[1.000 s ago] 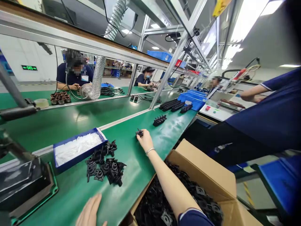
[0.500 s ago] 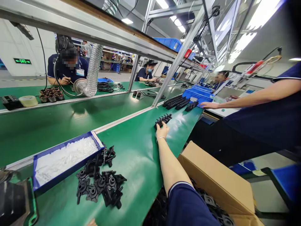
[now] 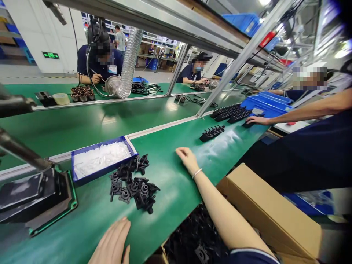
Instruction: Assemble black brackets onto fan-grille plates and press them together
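Black parts (image 3: 134, 187) lie beside the blue tray (image 3: 96, 173). Right of it, the right hand (image 3: 188, 160) curls, its grip unclear; on its near side, the left hand (image 3: 111, 242), fingers outstretched, could scatter parts by brushing sideways.

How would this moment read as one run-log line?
left hand: nothing visibly held, near loose black parts; right hand: nothing visibly held, over green bench; black row: beyond right hand; blue tray: holds white pieces
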`<state>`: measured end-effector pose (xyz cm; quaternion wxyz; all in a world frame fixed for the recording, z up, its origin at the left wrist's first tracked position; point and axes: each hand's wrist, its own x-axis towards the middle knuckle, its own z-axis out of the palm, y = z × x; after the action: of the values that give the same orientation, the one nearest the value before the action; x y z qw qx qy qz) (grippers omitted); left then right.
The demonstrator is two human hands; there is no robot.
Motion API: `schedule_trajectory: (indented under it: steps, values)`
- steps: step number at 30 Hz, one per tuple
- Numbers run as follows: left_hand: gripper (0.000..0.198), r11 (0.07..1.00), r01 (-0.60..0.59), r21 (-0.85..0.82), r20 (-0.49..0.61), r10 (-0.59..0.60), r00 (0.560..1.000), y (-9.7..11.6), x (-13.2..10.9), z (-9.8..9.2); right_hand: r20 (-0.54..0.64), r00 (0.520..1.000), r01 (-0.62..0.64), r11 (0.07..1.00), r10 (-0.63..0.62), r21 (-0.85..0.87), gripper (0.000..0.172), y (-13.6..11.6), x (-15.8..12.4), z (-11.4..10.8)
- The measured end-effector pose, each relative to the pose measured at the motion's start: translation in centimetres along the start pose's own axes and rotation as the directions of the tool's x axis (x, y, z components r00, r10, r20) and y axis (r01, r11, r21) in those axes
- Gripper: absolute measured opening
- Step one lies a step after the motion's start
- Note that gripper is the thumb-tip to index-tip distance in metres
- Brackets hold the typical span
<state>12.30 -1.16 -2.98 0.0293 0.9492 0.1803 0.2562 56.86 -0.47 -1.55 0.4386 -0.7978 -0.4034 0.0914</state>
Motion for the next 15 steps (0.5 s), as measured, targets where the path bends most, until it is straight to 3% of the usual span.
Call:
schedule_trajectory:
  steps: [2, 4, 6, 8, 11, 15]
  values:
    - [0.048, 1.0, -0.019, 0.011, -0.026, 0.019, 0.999, 0.1, 0.2, -0.6, 0.25, 0.956, 0.134, 0.987, -0.152, 0.091, 0.037, -2.7, -3.9, 1.8]
    - [0.045, 1.0, -0.005, -0.011, -0.007, 0.005, 1.0, 0.2, 0.2, -1.0, 0.434, 0.859, 0.212, 0.96, -0.272, 0.182, 0.043, -5.1, -6.8, 2.9]
    - [0.045, 0.997, 0.03, -0.064, 0.029, -0.028, 0.999, 0.4, 0.2, -1.3, 0.541, 0.77, 0.245, 0.94, -0.338, 0.238, 0.047, -7.0, -8.4, 3.4]
    - [0.045, 0.99, 0.069, -0.127, 0.062, -0.061, 0.996, 0.6, 0.2, -1.6, 0.585, 0.728, 0.254, 0.933, -0.359, 0.256, 0.045, -8.3, -8.9, 3.5]
    - [0.048, 0.964, 0.136, -0.229, 0.12, -0.111, 0.986, 1.1, -0.3, -2.8, 0.569, 0.748, 0.239, 0.939, -0.341, 0.249, 0.042, -9.0, -9.4, 3.4]
    - [0.055, 0.907, 0.274, -0.321, 0.151, -0.236, 0.96, 1.0, -1.9, -5.7, 0.469, 0.846, 0.168, 0.962, -0.253, 0.216, 0.048, -7.3, -9.7, 3.1]
